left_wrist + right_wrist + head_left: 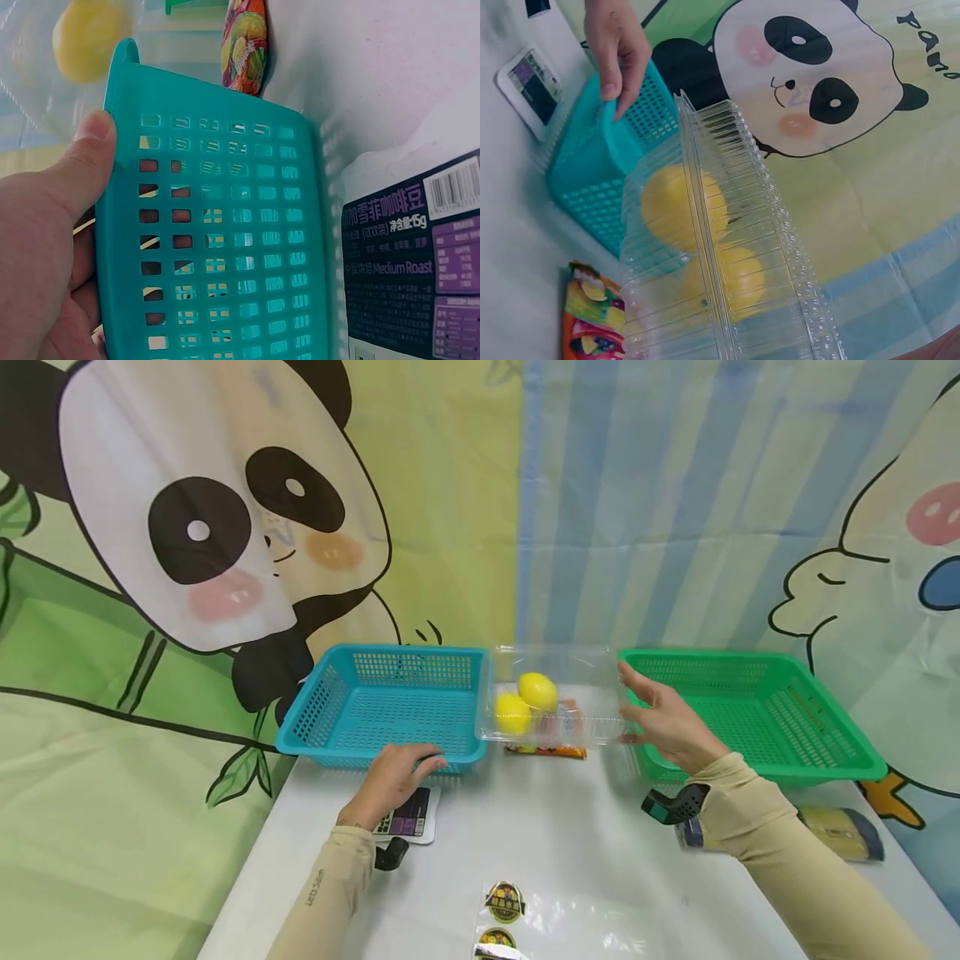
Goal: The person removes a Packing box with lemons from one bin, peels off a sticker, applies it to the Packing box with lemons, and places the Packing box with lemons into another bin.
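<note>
My left hand point(393, 781) grips the near rim of a blue plastic basket point(318, 750). In the left wrist view the thumb lies on the outside wall and the fingers show through the holes from inside. A clear plastic clamshell box point(588, 689) is held up by its right end in my right hand point(671, 722). Two yellow lemons, one point(537, 692) behind the other point(513, 714), lie toward the box's left side. The box's left end overlaps the right edge of the blue basket in the head view. Only a bit of my right hand shows in the right wrist view.
A green basket point(761, 772) stands at the right. A colourful packet point(551, 752) lies behind and below the box. Beside the blue basket is a coffee packet point(420, 818). Round fruit stickers point(505, 902) lie on clear film in front; a beige packet point(836, 835) lies right.
</note>
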`<state>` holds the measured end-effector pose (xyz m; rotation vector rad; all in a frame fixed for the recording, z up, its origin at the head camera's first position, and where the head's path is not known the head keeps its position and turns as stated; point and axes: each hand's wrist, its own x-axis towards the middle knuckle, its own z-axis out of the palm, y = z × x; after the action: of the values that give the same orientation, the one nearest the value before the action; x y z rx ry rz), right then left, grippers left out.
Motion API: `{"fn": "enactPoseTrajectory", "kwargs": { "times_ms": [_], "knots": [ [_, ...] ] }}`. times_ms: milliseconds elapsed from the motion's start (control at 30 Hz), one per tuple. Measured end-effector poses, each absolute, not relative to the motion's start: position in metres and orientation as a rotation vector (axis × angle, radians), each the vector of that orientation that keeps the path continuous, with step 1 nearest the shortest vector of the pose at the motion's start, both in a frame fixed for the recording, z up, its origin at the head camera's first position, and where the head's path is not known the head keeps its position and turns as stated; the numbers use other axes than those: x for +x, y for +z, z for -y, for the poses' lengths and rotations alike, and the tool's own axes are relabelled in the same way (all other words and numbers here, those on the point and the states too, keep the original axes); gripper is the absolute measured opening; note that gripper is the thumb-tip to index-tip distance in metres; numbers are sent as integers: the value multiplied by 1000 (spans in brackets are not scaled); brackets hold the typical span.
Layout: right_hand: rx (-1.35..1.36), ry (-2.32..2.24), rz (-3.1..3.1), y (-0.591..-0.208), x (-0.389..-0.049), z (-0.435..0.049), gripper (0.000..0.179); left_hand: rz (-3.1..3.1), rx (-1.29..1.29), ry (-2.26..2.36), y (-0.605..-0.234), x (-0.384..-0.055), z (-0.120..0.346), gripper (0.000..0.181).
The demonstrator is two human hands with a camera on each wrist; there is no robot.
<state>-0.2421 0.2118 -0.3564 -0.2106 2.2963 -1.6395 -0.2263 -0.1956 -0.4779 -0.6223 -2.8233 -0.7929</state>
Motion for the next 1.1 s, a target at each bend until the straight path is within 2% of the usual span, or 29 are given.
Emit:
{"fn": "enactPoseTrajectory", "kwargs": {
  "times_ms": [600,1100],
  "knots": [
    [-216,-1782,-2223,-407,-186,-228,72,2849,-598,-789,-475,-226,194,34],
    [-71,-1836,-2180,-441,-166,-221,74,2863,-590,-800,-476,-225,195,35]
  ]
}}
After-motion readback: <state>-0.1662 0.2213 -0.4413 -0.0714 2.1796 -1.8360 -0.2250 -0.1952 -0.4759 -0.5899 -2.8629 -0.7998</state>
